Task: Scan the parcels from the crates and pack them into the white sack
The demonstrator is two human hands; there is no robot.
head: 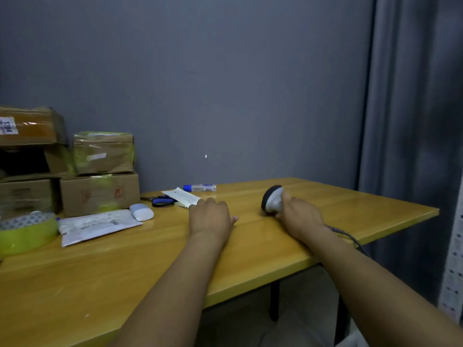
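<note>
My right hand (299,214) grips the handle of a grey barcode scanner (271,198), whose dark head lies on the wooden table (150,266) and whose cable trails off the right edge. My left hand (210,216) rests palm down on the table, fingertips touching a small white paper-covered packet (182,197). A flat white mailer parcel (96,226) lies to the left. Taped cardboard boxes (100,171) are stacked at the far left. No crate or white sack is in view.
A green tape roll (26,231) sits at the left edge. A pale blue oval object (141,212), blue-handled scissors (161,200) and a blue-capped marker (199,188) lie near the wall. A grey curtain (413,121) hangs at the right, beyond the table's edge.
</note>
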